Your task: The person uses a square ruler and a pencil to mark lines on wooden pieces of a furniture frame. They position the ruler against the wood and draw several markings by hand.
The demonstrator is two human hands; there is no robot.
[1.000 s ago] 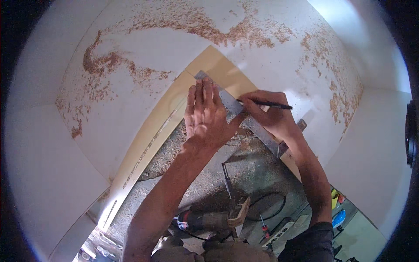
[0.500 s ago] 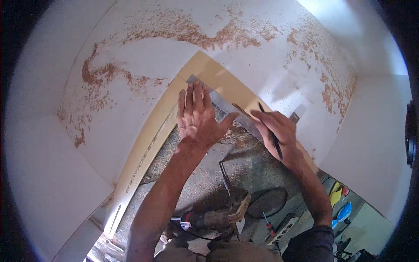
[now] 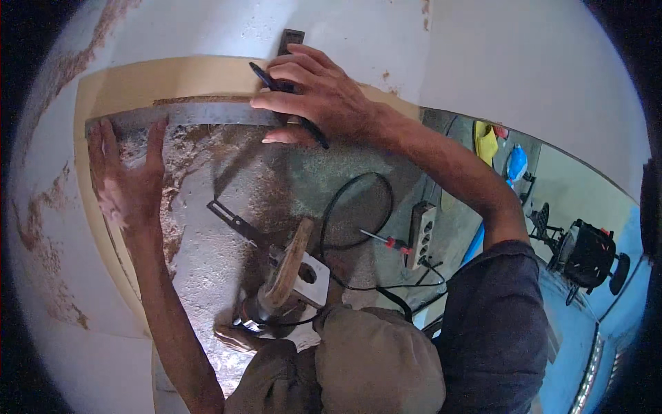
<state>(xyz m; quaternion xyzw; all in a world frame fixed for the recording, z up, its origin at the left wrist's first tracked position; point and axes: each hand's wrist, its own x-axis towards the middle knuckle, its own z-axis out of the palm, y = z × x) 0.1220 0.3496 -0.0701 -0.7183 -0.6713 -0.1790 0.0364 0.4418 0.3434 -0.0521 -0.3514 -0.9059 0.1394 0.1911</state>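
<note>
My left hand point(image 3: 127, 183) lies with spread fingers on the left end of a flat grey metal ruler point(image 3: 214, 114). The ruler runs along the inner edge of a tan wood-coloured strip point(image 3: 186, 79), which bends round a corner at the left. My right hand point(image 3: 327, 96) has a black pen point(image 3: 310, 131) between its fingers and rests over the ruler's right end. Past its fingertips a dark slotted piece point(image 3: 291, 40) sticks out; my hand hides whether it joins the ruler. A thin brown groove or cut point(image 3: 200, 99) shows just above the ruler.
Sawdust point(image 3: 103, 34) is scattered on the white surface around the strip. Below are a power tool with a pale base plate point(image 3: 310, 279), a black cable point(image 3: 358, 176), a red-handled screwdriver point(image 3: 386, 240) and a power strip point(image 3: 420, 234). A black wheeled object point(image 3: 589, 255) stands at right.
The view has swung right, so the strip's corner now lies at far left. My left hand still presses on the ruler, fingers now wider apart. My right hand still has the pen.
</note>
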